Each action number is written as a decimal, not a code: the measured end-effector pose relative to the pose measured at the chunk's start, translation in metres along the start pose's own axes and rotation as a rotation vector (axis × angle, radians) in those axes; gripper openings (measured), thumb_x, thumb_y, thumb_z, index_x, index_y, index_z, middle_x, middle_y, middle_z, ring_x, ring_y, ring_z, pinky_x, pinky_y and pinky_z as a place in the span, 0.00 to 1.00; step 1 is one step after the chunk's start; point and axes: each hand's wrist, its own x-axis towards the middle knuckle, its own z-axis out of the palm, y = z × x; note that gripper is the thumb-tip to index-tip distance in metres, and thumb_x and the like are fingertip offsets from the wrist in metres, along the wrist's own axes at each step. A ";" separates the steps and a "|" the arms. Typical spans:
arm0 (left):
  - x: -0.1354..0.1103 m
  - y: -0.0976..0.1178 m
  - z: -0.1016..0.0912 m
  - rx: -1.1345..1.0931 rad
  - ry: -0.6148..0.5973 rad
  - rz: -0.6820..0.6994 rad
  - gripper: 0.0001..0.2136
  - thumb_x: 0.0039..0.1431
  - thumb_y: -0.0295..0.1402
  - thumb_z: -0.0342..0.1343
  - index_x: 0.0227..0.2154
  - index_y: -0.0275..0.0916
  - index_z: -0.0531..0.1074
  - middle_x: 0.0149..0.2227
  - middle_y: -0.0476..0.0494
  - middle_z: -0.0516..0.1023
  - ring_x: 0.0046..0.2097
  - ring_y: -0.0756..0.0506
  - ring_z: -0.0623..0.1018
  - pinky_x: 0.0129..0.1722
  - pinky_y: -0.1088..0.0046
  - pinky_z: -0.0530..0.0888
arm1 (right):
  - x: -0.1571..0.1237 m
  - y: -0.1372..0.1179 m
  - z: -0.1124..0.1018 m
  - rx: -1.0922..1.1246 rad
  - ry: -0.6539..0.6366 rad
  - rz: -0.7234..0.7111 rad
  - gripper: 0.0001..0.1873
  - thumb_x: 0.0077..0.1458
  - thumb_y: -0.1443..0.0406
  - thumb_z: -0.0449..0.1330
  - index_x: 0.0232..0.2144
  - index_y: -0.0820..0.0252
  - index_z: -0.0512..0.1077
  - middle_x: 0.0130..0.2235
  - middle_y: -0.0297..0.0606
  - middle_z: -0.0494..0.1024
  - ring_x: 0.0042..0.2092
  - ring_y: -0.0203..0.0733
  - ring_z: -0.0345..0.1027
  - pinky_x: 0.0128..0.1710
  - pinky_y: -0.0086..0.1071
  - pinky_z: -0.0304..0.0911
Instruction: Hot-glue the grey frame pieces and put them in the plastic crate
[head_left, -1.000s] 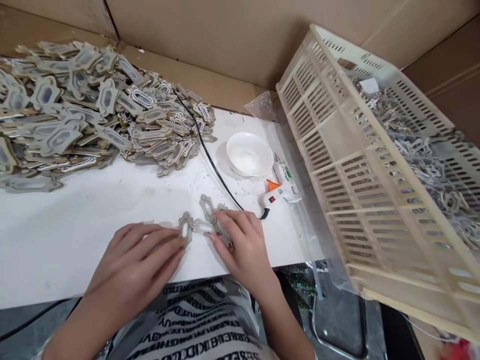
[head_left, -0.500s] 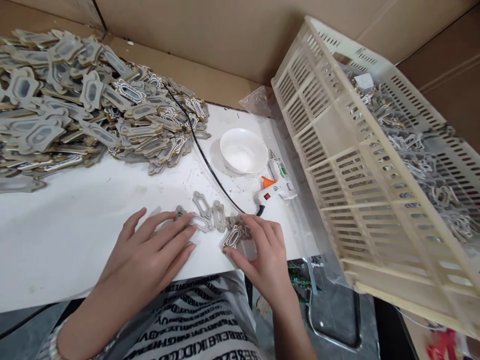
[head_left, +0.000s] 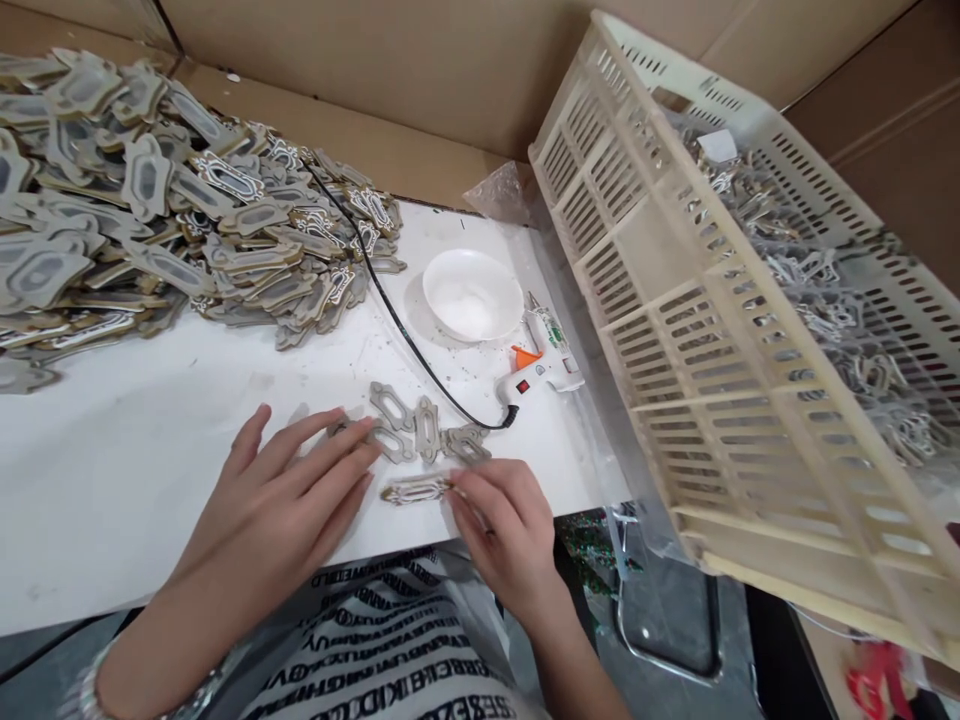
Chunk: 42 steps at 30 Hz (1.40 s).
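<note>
Between thumb and fingers, my right hand [head_left: 506,525] pinches one end of a small ornate frame-shaped piece [head_left: 416,489] with white line edging, tilted nearly edge-on just above the white table top. My left hand [head_left: 300,490] rests with fingers stretched out, its fingertips over part of a small group of grey frame pieces. In that group a grey oblong frame [head_left: 427,428] stands lengthwise beside another grey frame [head_left: 391,407], and several more overlap to the right. What lies under my left fingers is partly hidden.
A large heap of similar frames [head_left: 150,190] covers the back left. A white bowl [head_left: 472,295] and a white glue gun [head_left: 544,365] with a black cord [head_left: 397,325] stand behind my hands. At right, a cream plastic crate [head_left: 645,290] holds bagged pieces [head_left: 810,270].
My right hand has drawn the white-edged frame down and left, away from the group, and turned it nearly edge-on. My left hand stays over the grey frames.
</note>
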 end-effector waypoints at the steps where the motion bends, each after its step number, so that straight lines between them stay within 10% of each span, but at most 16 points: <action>1: -0.001 0.000 -0.001 -0.004 0.005 0.011 0.09 0.71 0.33 0.48 0.45 0.45 0.74 0.50 0.47 0.83 0.54 0.37 0.78 0.66 0.51 0.59 | -0.001 -0.001 0.001 0.024 -0.003 -0.018 0.12 0.65 0.75 0.57 0.47 0.57 0.74 0.37 0.38 0.79 0.38 0.40 0.71 0.38 0.34 0.71; 15: 0.001 0.016 -0.002 -0.025 -0.005 0.128 0.06 0.69 0.31 0.54 0.39 0.44 0.76 0.35 0.50 0.81 0.39 0.41 0.75 0.41 0.61 0.63 | 0.000 0.015 0.000 -0.251 0.013 0.189 0.07 0.65 0.65 0.61 0.45 0.59 0.76 0.40 0.42 0.82 0.41 0.47 0.71 0.42 0.40 0.68; 24: 0.005 0.019 0.001 -0.002 -0.029 0.102 0.10 0.71 0.33 0.51 0.32 0.43 0.73 0.32 0.48 0.79 0.37 0.41 0.73 0.40 0.61 0.62 | 0.001 0.009 -0.016 0.102 -0.115 0.226 0.10 0.65 0.70 0.59 0.47 0.57 0.77 0.32 0.35 0.80 0.35 0.41 0.70 0.34 0.34 0.68; 35: -0.002 0.011 0.004 -0.040 -0.028 0.061 0.07 0.70 0.32 0.52 0.44 0.44 0.75 0.39 0.47 0.82 0.38 0.42 0.76 0.39 0.61 0.65 | -0.006 0.017 -0.021 -0.105 -0.174 0.063 0.25 0.58 0.78 0.53 0.52 0.55 0.77 0.47 0.42 0.81 0.44 0.47 0.69 0.41 0.42 0.73; 42: -0.018 -0.003 -0.015 -0.079 0.005 -0.060 0.08 0.67 0.33 0.53 0.44 0.48 0.76 0.40 0.54 0.82 0.38 0.45 0.78 0.42 0.61 0.68 | 0.011 0.019 -0.012 -0.128 -0.203 0.050 0.17 0.65 0.65 0.61 0.54 0.62 0.74 0.55 0.46 0.80 0.48 0.49 0.68 0.48 0.44 0.72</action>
